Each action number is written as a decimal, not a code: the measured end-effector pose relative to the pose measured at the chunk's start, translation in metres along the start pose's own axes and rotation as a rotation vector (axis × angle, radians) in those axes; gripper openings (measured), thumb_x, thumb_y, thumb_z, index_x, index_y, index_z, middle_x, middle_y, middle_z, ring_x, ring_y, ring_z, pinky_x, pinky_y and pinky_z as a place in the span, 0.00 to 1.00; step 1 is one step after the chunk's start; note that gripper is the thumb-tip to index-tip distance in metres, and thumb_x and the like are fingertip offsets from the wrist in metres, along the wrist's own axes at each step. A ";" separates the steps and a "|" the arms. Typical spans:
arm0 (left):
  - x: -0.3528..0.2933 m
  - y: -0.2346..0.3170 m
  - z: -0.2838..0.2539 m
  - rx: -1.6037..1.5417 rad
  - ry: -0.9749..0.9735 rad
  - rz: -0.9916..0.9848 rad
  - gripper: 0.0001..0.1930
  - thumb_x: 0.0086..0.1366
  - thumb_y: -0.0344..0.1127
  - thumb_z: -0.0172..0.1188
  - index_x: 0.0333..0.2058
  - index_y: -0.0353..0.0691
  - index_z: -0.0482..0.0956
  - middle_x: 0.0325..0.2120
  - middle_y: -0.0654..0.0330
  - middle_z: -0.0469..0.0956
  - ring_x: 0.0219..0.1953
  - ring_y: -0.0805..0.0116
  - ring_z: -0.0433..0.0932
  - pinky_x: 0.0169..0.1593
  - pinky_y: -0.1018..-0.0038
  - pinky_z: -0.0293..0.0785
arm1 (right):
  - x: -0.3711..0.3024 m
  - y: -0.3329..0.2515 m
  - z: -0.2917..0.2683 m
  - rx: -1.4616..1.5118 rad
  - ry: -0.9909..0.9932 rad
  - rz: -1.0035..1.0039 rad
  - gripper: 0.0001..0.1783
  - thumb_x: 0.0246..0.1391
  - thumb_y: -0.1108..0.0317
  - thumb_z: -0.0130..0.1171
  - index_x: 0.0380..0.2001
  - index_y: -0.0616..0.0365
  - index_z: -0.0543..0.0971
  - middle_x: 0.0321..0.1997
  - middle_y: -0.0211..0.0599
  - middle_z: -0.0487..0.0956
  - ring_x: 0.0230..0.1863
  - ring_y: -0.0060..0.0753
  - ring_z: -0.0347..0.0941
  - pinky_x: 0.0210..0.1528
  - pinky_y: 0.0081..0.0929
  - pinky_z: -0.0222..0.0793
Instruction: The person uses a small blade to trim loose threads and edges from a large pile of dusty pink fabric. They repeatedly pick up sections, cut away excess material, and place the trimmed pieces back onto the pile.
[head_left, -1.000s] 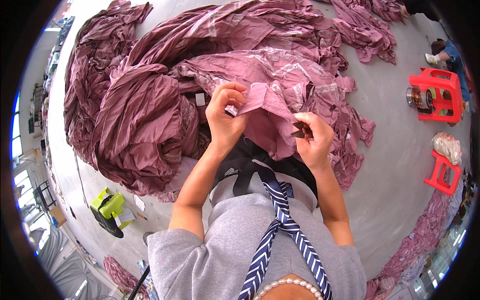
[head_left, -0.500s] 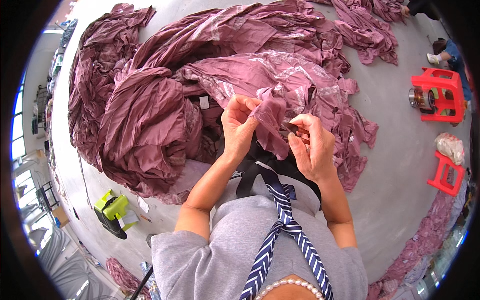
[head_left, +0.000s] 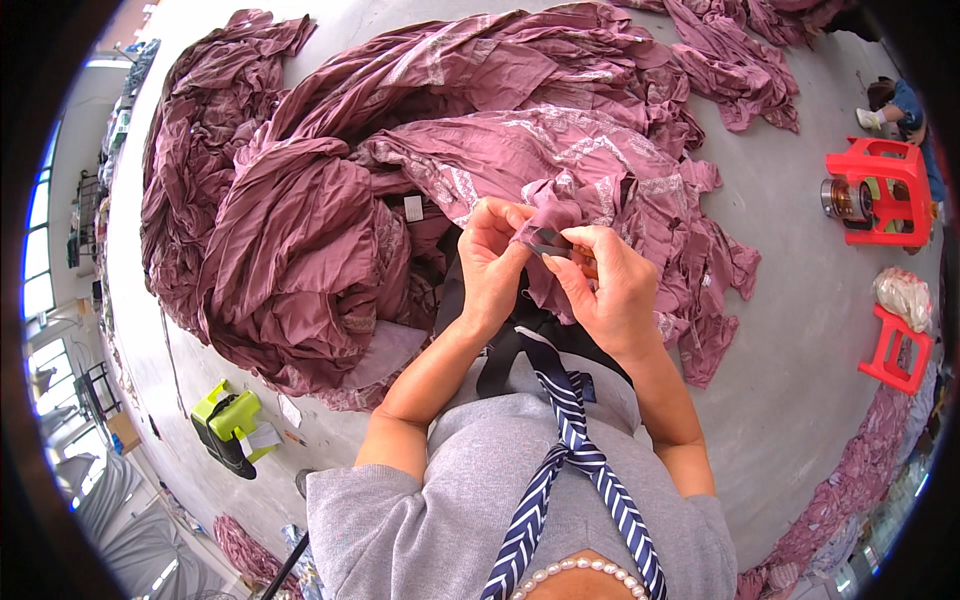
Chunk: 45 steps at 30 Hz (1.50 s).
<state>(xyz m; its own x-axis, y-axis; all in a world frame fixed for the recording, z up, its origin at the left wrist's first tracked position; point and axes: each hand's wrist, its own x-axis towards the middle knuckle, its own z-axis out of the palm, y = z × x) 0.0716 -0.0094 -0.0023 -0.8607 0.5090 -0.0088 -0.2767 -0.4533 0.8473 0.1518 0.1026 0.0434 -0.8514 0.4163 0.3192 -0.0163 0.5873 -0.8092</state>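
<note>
A corner of mauve fabric [head_left: 552, 212] is pinched between the thumb and fingers of my left hand [head_left: 488, 268]. It belongs to, or lies against, a big crumpled heap of mauve cloth with white patterned bands [head_left: 290, 235] in front of me. My right hand [head_left: 618, 292] is closed on a small dark tool [head_left: 547, 243], which looks like thread snips, though the fingers cover most of it. Its dark end touches or overlaps the fabric beside my left fingertips. A white label [head_left: 413, 208] shows on the heap left of my hands.
On the right stands a red stool [head_left: 878, 147] with a glass jar [head_left: 846, 200]. Nearer is another red stool [head_left: 880, 372] bearing a plastic bag [head_left: 902, 298]. A lime-green stool-like object [head_left: 236, 415] with a black item sits at left. Another person's shoe [head_left: 868, 119] shows far right.
My right hand has moved left and slightly up, bringing the dark tool against the fabric at my left fingers. The hanging fabric corner is now gathered up closer to the fingertips.
</note>
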 end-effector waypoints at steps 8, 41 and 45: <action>-0.001 0.002 0.003 -0.020 0.001 -0.001 0.07 0.62 0.27 0.58 0.32 0.38 0.67 0.34 0.58 0.76 0.35 0.76 0.74 0.41 0.80 0.71 | 0.001 0.008 -0.002 -0.045 0.030 0.001 0.13 0.48 0.67 0.65 0.34 0.58 0.73 0.22 0.36 0.75 0.21 0.33 0.73 0.23 0.26 0.67; 0.010 0.011 0.001 -0.341 0.162 -0.250 0.02 0.64 0.29 0.52 0.33 0.42 0.69 0.31 0.62 0.78 0.33 0.74 0.78 0.38 0.77 0.76 | 0.004 0.011 -0.006 0.390 -0.060 0.367 0.14 0.54 0.67 0.61 0.39 0.62 0.71 0.29 0.27 0.74 0.29 0.12 0.66 0.30 0.13 0.62; 0.008 0.009 0.001 -0.271 0.108 -0.211 0.03 0.62 0.28 0.54 0.34 0.41 0.69 0.30 0.64 0.77 0.31 0.78 0.77 0.33 0.81 0.75 | 0.008 0.002 -0.005 0.295 -0.049 0.306 0.12 0.55 0.69 0.60 0.38 0.63 0.71 0.26 0.28 0.73 0.26 0.12 0.64 0.27 0.13 0.61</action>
<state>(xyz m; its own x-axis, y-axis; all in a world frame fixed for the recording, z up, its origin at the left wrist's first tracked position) 0.0629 -0.0088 0.0061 -0.8088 0.5384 -0.2366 -0.5438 -0.5316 0.6493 0.1477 0.1111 0.0469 -0.8640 0.5029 0.0245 0.0978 0.2155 -0.9716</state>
